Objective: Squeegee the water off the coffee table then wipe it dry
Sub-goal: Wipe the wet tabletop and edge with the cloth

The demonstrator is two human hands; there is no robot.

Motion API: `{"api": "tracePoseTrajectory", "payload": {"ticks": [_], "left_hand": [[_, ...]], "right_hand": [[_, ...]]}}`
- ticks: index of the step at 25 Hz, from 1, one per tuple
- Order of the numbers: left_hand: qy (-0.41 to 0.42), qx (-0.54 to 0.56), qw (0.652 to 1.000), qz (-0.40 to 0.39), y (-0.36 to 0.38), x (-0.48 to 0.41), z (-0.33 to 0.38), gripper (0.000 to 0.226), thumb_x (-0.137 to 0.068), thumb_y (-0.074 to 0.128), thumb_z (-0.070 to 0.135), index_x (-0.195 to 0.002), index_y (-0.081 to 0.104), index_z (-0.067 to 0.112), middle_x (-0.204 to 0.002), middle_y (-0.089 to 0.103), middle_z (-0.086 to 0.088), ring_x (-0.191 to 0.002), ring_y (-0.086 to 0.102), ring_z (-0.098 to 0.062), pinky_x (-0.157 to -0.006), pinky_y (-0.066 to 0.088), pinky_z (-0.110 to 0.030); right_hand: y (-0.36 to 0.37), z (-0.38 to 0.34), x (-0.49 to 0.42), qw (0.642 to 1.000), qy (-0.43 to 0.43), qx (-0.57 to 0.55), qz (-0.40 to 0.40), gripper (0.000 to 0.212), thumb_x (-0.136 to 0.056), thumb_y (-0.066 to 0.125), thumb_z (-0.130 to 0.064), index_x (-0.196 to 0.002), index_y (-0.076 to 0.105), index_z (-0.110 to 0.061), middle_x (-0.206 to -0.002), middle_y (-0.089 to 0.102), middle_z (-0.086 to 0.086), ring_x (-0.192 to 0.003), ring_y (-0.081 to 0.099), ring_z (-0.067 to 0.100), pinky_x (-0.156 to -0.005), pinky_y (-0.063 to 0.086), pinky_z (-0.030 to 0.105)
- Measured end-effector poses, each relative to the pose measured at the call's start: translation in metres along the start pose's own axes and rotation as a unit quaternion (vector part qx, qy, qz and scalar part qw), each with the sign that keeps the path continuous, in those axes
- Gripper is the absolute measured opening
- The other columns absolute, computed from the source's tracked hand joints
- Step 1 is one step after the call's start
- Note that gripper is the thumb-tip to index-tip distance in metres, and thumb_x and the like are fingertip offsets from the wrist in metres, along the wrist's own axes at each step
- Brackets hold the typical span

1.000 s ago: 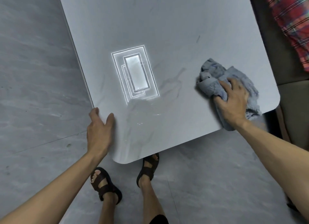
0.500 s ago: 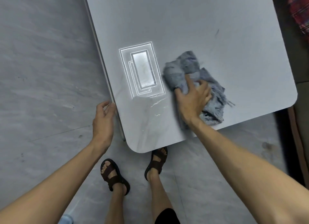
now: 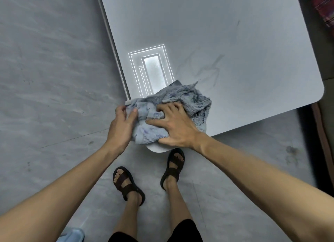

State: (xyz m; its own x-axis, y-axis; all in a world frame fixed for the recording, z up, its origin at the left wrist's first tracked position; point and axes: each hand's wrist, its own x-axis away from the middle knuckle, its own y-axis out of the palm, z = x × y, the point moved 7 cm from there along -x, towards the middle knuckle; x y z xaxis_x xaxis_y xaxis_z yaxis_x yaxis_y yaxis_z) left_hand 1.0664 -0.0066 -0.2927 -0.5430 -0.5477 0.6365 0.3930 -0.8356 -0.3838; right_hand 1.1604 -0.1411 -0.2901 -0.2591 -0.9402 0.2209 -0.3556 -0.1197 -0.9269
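Wiping cloth [image 3: 195, 100]: lay bunched on the tabletop's [image 3: 235, 43] near corner.
Left hand [image 3: 120, 128]: fingers [image 3: 121, 109] pinched the cloth's edge.
Right hand [image 3: 178, 128]: fingers curled into the cloth, clamped on it.

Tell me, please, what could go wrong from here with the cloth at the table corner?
1. The cloth is bunched at the near corner of the coffee table, partly over its edge; it may slip off or push water onto the floor near the sandals.
2. Wadded between left hand and right hand, it may leave streaks.
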Motion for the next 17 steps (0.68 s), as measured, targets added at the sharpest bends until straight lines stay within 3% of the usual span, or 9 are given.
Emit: {"api": "tracePoseTrajectory", "payload": {"ticks": [3,6,7,9,12,15,17], "left_hand": [[0.038,-0.106,0.993,0.035,0.008,0.011,0.003,0.061,-0.096,0.046,0.046,-0.144,0.026,0.014,-0.143,0.049,-0.014,-0.123,0.053,-0.029,-0.089,0.035,-0.029],[0.076,-0.163,0.983,0.046,0.028,0.028,0.012,0.059,-0.096,0.045,0.044,-0.143,0.024,0.015,-0.135,0.053,-0.017,-0.118,0.054,-0.037,-0.089,0.042,-0.037],[0.082,-0.181,0.979,0.05,0.036,0.032,0.017,0.062,-0.096,0.045,0.045,-0.145,0.022,0.014,-0.14,0.049,-0.016,-0.123,0.051,-0.036,-0.095,0.044,-0.042],[0.087,-0.246,0.963,0.067,0.045,0.037,0.019,0.07,-0.096,0.044,0.045,-0.149,0.017,0.008,-0.154,0.031,-0.017,-0.141,0.032,-0.034,-0.113,0.032,-0.048],[0.094,-0.326,0.939,0.058,0.089,0.048,0.031,0.072,-0.098,0.041,0.045,-0.15,0.014,0.004,-0.158,0.016,-0.022,-0.148,0.011,-0.033,-0.122,0.015,-0.045],[0.106,-0.357,0.927,0.044,0.126,0.045,0.048,0.064,-0.096,0.043,0.045,-0.142,0.026,0.003,-0.15,0.027,-0.027,-0.143,0.02,-0.039,-0.118,0.022,-0.049],[0.095,-0.369,0.924,0.038,0.145,0.038,0.059,0.06,-0.095,0.044,0.046,-0.135,0.032,0.004,-0.144,0.031,-0.03,-0.138,0.025,-0.043,-0.114,0.028,-0.052]], "right_hand": [[0.009,-0.002,0.029,0.995,-0.085,0.045,-0.029,0.066,-0.074,0.045,-0.07,-0.132,0.052,-0.039,-0.132,0.048,0.015,-0.12,0.043,0.029,-0.105,0.026,0.053],[0.007,0.014,0.051,0.988,-0.141,0.047,-0.037,0.064,-0.074,0.053,-0.067,-0.131,0.054,-0.037,-0.131,0.051,0.015,-0.119,0.045,0.029,-0.105,0.027,0.05],[0.004,0.026,0.057,0.986,-0.154,0.05,-0.039,0.064,-0.073,0.056,-0.066,-0.13,0.054,-0.037,-0.13,0.052,0.014,-0.118,0.045,0.028,-0.104,0.027,0.048],[-0.001,0.053,0.066,0.986,-0.153,0.054,-0.039,0.064,-0.073,0.058,-0.065,-0.13,0.054,-0.038,-0.13,0.051,0.013,-0.118,0.045,0.028,-0.104,0.026,0.047],[-0.014,0.13,0.106,0.996,-0.058,0.059,-0.037,0.066,-0.072,0.055,-0.065,-0.133,0.05,-0.041,-0.131,0.049,0.012,-0.118,0.043,0.029,-0.103,0.027,0.047],[-0.033,0.223,0.15,0.996,0.078,0.047,0.004,0.067,-0.068,0.056,-0.06,-0.133,0.052,-0.042,-0.126,0.051,0.014,-0.116,0.047,0.032,-0.099,0.033,0.049],[-0.049,0.285,0.186,0.977,0.2,0.022,0.076,0.065,-0.066,0.057,-0.053,-0.13,0.056,-0.039,-0.12,0.052,0.015,-0.112,0.05,0.035,-0.096,0.035,0.05]]}}
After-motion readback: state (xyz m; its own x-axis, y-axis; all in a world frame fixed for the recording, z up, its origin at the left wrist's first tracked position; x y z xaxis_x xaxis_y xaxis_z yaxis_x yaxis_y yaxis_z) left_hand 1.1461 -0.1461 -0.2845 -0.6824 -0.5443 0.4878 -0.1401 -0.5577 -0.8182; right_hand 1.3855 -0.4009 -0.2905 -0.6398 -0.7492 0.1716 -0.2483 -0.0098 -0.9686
